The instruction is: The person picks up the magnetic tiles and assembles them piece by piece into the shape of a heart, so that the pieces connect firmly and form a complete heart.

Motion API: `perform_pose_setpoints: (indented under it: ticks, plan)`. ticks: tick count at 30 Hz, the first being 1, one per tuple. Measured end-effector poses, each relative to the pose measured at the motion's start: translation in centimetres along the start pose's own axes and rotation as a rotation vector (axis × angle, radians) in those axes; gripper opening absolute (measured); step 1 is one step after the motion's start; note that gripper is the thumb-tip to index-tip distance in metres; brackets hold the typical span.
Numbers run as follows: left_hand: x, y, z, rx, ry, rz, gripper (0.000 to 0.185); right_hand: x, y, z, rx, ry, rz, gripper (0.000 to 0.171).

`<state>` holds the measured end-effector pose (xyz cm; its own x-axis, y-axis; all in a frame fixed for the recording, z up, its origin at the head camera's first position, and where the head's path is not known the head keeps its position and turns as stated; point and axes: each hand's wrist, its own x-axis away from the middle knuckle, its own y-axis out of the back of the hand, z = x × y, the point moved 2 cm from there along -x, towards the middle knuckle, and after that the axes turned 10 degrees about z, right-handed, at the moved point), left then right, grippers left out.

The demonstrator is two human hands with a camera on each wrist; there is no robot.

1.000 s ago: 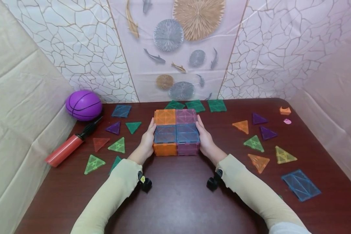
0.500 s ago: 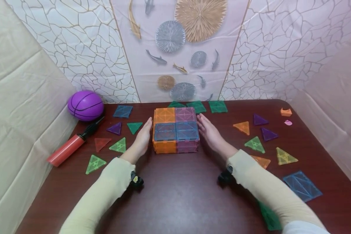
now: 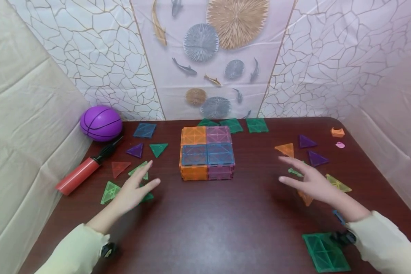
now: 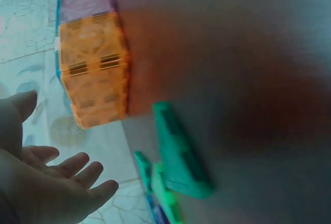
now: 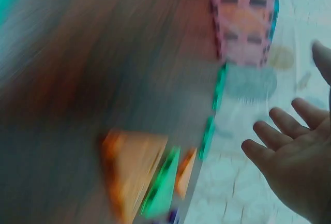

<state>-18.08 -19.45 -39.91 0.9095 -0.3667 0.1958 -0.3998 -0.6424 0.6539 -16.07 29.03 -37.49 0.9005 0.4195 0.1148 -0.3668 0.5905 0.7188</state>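
A box of magnetic tiles [image 3: 207, 153], orange, pink and blue, stands at the middle of the dark red table [image 3: 205, 228]; its orange side [image 4: 93, 69] shows in the left wrist view and its pink side [image 5: 243, 19] in the right wrist view. My left hand [image 3: 134, 187] hovers open over green triangle tiles [image 3: 109, 191] left of the box, fingers spread, holding nothing. My right hand [image 3: 308, 180] hovers open over an orange triangle tile [image 3: 305, 198] and a green one [image 3: 295, 172] right of the box, holding nothing. Both hands are apart from the box.
A purple ball [image 3: 101, 122] and a red pump [image 3: 80, 171] lie at the far left. Loose triangle tiles lie on both sides, green squares [image 3: 257, 125] behind the box, another green square [image 3: 325, 252] near my right wrist. Cloth walls close in on three sides.
Both hands let go of the tile box and drew back and outward, the left to the left, the right to the right. The box stayed in place.
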Motion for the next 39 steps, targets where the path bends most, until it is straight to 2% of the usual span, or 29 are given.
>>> perform_pose_setpoints:
  ticks: [4, 9, 13, 18, 24, 27, 30, 34, 39]
  plan:
    - [1.7, -0.7, 1.5, -0.102, 0.001, -0.018, 0.078, 2.6, 0.7, -1.6, 0.099, -0.023, -0.014, 0.065]
    - [2.8, -1.4, 2.9, -0.186, -0.019, -0.042, 0.077, 4.1, 0.6, -3.4, 0.195, -0.061, -0.022, 0.065]
    - [3.1, -1.7, 3.4, -0.252, -0.013, -0.049, 0.075, 4.2, -0.1, -4.5, 0.221, -0.081, 0.015, 0.067]
    - [2.8, -2.1, 3.4, -0.310, -0.014, -0.070, 0.066, 4.3, -0.8, -5.4, 0.300, -0.078, 0.061, 0.063]
    - [2.2, -2.2, 3.3, -0.342, -0.019, -0.086, 0.057, 4.6, -1.2, -6.0, 0.376, -0.042, 0.052, 0.055]
    - [2.0, -2.0, 3.3, -0.350, -0.027, -0.098, 0.054, 4.6, -1.2, -6.2, 0.375, -0.050, 0.059, 0.054]
    - [1.8, -1.8, 3.4, -0.346, -0.007, -0.101, 0.053, 4.5, -1.2, -6.2, 0.372, -0.060, 0.061, 0.054]
    - [1.5, -1.3, 3.5, -0.302, 0.047, -0.069, 0.055, 4.2, -1.2, -6.0, 0.384, -0.065, 0.056, 0.059]
    - [0.9, -0.8, 3.9, -0.241, 0.127, 0.013, 0.064, 3.6, -1.4, -5.6, 0.387, -0.070, 0.054, 0.071]
